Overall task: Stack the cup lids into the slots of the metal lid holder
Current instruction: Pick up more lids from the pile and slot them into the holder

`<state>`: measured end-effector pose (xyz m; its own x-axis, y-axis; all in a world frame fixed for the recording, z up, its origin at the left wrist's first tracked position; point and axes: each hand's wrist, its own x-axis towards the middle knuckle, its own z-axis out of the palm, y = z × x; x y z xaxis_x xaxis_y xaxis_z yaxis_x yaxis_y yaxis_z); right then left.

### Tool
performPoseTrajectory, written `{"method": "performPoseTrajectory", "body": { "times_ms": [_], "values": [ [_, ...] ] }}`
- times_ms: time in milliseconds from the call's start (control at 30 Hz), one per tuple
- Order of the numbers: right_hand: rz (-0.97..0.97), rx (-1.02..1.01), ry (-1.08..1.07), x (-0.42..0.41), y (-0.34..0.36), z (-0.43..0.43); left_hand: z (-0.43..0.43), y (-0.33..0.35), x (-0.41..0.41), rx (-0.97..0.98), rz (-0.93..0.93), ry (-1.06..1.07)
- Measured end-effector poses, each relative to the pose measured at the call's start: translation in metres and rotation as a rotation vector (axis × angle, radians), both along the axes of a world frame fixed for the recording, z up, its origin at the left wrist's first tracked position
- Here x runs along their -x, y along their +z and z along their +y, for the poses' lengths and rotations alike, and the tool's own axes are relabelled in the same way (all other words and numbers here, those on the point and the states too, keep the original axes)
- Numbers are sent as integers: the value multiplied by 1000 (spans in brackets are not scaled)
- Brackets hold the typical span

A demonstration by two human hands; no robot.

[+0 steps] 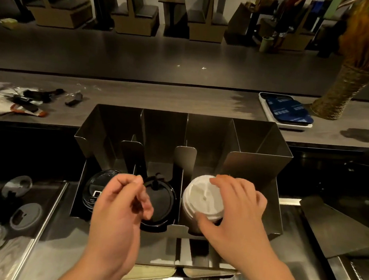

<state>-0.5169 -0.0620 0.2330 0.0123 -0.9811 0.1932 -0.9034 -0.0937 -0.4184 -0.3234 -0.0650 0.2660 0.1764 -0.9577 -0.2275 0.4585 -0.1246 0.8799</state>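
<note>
A metal lid holder [256, 165] with three front slots stands on the steel counter. Its left slot has a stack of black lids [93, 190], and black lids [163, 198] also fill the middle slot. In the right slot sits a stack of white lids [201, 196]. My right hand [235, 212] lies over the white stack, fingers on its top and thumb at its near edge. My left hand [121, 203] hovers in front of the left and middle slots, fingers curled loosely with nothing in them.
Loose grey and clear lids [26, 217] lie on the counter at the left. On the raised bar behind are black clutter [36, 97] and a white tray of dark packets [289, 112]. A woven vase [341, 94] stands at the right.
</note>
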Motion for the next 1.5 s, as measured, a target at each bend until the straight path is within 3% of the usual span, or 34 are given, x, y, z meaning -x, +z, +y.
{"method": "performPoseTrajectory", "body": {
  "times_ms": [333, 500, 567, 633, 667, 733, 833, 967, 1100, 1233, 1300, 1367, 1500],
  "values": [
    [282, -224, -33, -18, 25, -10, 9, -5, -38, -40, -44, 11],
    [504, -454, -125, -46, 55, -20, 9, 2, -97, -12, -23, 89],
    [562, -425, -131, -68, 72, -21, 11, 2, -128, -17, -47, 132],
    [430, -182, 26, -101, 87, -20, 13, -4, -158, -35, -63, 157],
    [247, -26, 166, -123, 91, -19, 14, -10, -173, -54, -61, 167],
    [-85, 87, 459, -178, 89, -18, 15, -23, -200, -103, -55, 165],
    [-241, -1, 795, -271, 61, -24, 20, -40, -241, -157, -61, 112],
    [-259, -318, 841, -376, -13, -47, 29, -86, -310, -293, -151, 117],
    [-198, -520, 717, -448, -100, -72, 43, -155, -389, -484, -378, 226],
    [40, -546, 654, -506, -152, -89, 56, -223, -473, -599, -1131, 109],
    [97, -565, 605, -531, -167, -98, 59, -245, -501, -720, -1384, 57],
    [137, -579, 632, -553, -179, -102, 59, -259, -522, -835, -1430, 53],
    [211, -633, 739, -581, -199, -93, 43, -279, -555, -912, -1326, -139]
  ]
}}
